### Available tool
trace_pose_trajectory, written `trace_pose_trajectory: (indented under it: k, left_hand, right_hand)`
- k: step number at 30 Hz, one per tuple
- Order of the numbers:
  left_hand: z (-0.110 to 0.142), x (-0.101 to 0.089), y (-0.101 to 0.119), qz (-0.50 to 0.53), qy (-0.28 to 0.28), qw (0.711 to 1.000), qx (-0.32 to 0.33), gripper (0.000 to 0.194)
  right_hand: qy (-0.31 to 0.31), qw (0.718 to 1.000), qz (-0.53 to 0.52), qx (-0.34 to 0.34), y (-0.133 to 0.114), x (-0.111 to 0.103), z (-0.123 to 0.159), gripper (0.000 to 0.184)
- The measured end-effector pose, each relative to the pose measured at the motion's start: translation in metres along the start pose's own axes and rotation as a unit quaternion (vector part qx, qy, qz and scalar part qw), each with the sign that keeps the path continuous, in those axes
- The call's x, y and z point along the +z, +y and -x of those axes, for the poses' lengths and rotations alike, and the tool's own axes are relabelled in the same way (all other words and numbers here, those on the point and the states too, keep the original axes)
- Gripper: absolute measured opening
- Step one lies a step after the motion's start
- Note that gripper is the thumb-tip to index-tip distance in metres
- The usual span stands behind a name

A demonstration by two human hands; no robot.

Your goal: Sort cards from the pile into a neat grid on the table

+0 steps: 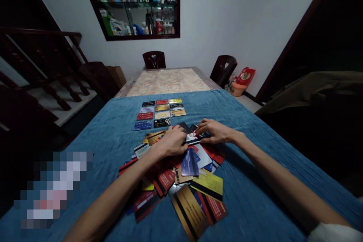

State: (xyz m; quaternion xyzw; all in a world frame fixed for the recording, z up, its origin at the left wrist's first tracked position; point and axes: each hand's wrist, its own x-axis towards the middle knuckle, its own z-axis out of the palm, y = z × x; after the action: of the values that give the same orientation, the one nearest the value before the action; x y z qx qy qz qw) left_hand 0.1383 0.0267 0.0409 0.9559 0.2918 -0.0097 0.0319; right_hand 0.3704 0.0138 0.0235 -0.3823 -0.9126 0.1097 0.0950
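Observation:
A loose heap of plastic cards in red, blue, gold and black lies on the blue cloth in front of me. My left hand rests on the far end of the heap with its fingers curled down onto a card. My right hand meets it from the right, fingers pinched on the same dark card with a red and white face. Beyond the hands, several cards lie face up in neat rows of three.
Past the blue cloth the table's patterned top shows, with two dark chairs at its far end. A wooden staircase runs along the left. A wall cabinet holds bottles. A red bag sits on the floor at right.

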Motion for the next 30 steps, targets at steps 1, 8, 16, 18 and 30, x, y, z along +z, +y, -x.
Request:
trace_pose_trajectory:
  k: [1, 8, 16, 18, 30]
  left_hand:
    - [0.0, -0.0005, 0.0, -0.001, -0.001, 1.0, 0.001, 0.02]
    - [-0.0004, -0.0037, -0.0031, 0.032, 0.002, 0.999, -0.006, 0.02]
    - [0.0009, -0.0036, -0.0018, 0.008, 0.006, 1.0, 0.003, 0.021]
    - [0.0007, -0.0027, -0.0024, -0.002, 0.008, 1.0, 0.01, 0.02]
    - [-0.0022, 0.0018, -0.0075, -0.12, 0.041, 0.985, 0.115, 0.022]
  right_hand:
    - [0.0, 1.0, 0.001, -0.002, -0.0005, -0.0004, 0.0, 0.023]
    - [0.002, 1.0, -0.005, 0.008, -0.0005, -0.0004, 0.0012, 0.025]
    - [0.017, 1.0, -0.012, 0.002, 0.001, 0.0027, 0.0023, 0.023]
    - [0.018, 1.0, -0.007, 0.003, 0.0006, 0.0027, 0.0023, 0.023]
    - [0.029, 0.999, 0.03, 0.002, -0.0078, -0.0035, 0.0019, 0.024]
